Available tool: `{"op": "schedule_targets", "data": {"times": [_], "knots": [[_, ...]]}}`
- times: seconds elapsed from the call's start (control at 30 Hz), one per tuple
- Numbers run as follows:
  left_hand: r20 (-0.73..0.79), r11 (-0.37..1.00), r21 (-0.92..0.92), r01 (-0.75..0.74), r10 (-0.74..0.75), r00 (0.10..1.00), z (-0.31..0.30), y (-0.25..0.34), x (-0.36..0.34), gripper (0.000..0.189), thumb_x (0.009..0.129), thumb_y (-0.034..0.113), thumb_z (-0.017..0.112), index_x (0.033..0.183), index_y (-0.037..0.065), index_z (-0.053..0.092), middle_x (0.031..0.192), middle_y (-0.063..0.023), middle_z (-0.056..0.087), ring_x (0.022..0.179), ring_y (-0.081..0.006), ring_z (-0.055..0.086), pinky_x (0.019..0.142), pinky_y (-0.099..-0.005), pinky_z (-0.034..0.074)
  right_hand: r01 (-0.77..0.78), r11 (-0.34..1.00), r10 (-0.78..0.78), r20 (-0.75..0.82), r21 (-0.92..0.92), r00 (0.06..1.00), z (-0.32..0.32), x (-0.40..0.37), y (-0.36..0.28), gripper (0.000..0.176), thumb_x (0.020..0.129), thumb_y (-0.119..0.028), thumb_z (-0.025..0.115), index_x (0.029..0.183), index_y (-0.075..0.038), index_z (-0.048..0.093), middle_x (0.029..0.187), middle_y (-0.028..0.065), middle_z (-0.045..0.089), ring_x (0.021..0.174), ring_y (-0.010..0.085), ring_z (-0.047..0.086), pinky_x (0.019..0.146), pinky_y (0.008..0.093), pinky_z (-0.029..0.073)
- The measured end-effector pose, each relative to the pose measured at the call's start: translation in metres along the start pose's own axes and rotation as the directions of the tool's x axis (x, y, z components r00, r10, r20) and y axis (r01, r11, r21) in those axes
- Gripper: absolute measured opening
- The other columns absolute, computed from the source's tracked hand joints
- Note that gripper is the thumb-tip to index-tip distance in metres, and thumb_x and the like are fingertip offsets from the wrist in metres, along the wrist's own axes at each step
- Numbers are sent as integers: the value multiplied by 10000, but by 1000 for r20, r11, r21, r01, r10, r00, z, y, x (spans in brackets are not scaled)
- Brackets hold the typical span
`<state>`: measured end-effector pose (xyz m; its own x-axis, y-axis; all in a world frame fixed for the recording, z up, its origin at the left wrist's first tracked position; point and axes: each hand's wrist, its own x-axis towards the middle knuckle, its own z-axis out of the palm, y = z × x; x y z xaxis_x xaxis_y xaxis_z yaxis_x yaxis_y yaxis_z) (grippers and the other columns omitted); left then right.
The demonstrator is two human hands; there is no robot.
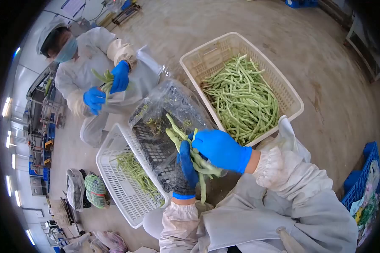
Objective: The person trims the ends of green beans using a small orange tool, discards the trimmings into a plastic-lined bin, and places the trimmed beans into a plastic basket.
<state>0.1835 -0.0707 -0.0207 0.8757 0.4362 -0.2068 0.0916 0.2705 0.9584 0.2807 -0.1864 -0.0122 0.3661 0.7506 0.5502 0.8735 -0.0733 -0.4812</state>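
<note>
My left hand [187,166], in a dark and blue glove, is closed around a bunch of long green beans [204,168]. The beans stick out above and below the fingers. My right hand [221,148], in a blue glove, is closed at the upper part of the same bunch, its fingertips pinching beans; the exact grip is partly hidden. Beneath the bunch lies a crate lined with clear plastic [173,99], with plant scraps [154,125] in it. Close to my right hand stands a cream crate [289,95] heaped with green beans [242,97].
A white crate [109,170] with some beans [135,170] stands at the left. Across from me a masked co-worker [90,63] holds beans in blue-gloved hands. A blue crate [365,173] stands at the right, and a tied bundle [95,190] lies at the lower left.
</note>
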Motion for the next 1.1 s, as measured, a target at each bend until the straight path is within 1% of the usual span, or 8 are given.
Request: {"op": "schedule_targets", "data": {"times": [0.3, 0.43, 0.5, 0.6, 0.77, 0.93, 1.0, 1.1], "knots": [[113, 971, 41, 236, -239, 964, 1, 14, -9, 515, 921, 435, 457, 1279, 66, 487, 972, -59, 611, 719, -101, 536, 619, -232, 454, -139, 987, 160, -378, 83, 912, -32, 16, 34, 100, 789, -50, 564, 888, -44, 559, 839, 134, 531, 790, 331, 543, 672, 383, 444], [-100, 965, -194, 175, -197, 975, 0, 4, -5, 549, 920, 447, 449, 1316, 66, 433, 883, -43, 608, 643, -97, 512, 554, -223, 433, -275, 938, 347, -552, 212, 758, -70, 18, 51, 70, 835, -40, 534, 902, -35, 555, 855, 160, 542, 818, 346, 552, 708, 380, 445], [-20, 957, -268, 108, -117, 993, -23, -4, 3, 554, 923, 439, 439, 1329, 63, 413, 820, 0, 569, 541, -81, 452, 472, -227, 377, -269, 898, 422, -510, 349, 750, -63, 11, 65, 80, 832, -38, 537, 908, -21, 556, 880, 179, 556, 849, 341, 563, 738, 375, 447], [200, 624, -753, 208, -84, 976, -29, 5, 5, 542, 916, 381, 462, 1348, 61, 390, 758, 13, 564, 461, -52, 382, 426, -218, 330, -216, 969, 197, 150, 118, 969, -8, -21, 77, 295, 822, -105, 551, 1105, -35, 585, 974, 193, 594, 904, 349, 572, 804, 401, 451], [166, 530, -840, 118, 43, 985, -38, 5, 7, 558, 903, 364, 497, 1341, 41, 377, 753, 8, 541, 435, -55, 383, 414, -229, 330, -529, 589, 203, 522, 611, 828, -17, -6, 8, 310, 835, -158, 547, 1114, -37, 602, 1042, 201, 621, 916, 322, 606, 801, 377, 469], [88, 639, -769, 24, 69, 994, -39, 4, 7, 551, 885, 346, 528, 1327, 48, 391, 771, -15, 555, 456, -93, 462, 440, -238, 404, -571, 518, 284, 501, 637, 818, -7, -7, -2, 252, 841, -169, 539, 1047, -48, 621, 898, 181, 645, 815, 301, 622, 744, 382, 476], [-229, 858, -476, -195, 94, 969, -32, -5, -1, 590, 886, 382, 522, 1328, 27, 360, 859, -43, 554, 665, -154, 562, 516, -262, 488, -484, 680, 270, 425, 551, 864, -3, -10, 1, 203, 894, -180, 536, 1005, -35, 625, 844, 101, 655, 747, 163, 608, 679, 311, 481], [220, 779, -625, 44, 122, 968, -54, -5, 4, 662, 869, 472, 528, 1350, 64, 329, 977, -66, 567, 799, -183, 574, 585, -300, 514, -440, 770, 234, 436, 462, 869, 1, -13, -1, 202, 864, -178, 518, 994, -67, 625, 878, 157, 641, 790, 303, 619, 694, 389, 472]]}}
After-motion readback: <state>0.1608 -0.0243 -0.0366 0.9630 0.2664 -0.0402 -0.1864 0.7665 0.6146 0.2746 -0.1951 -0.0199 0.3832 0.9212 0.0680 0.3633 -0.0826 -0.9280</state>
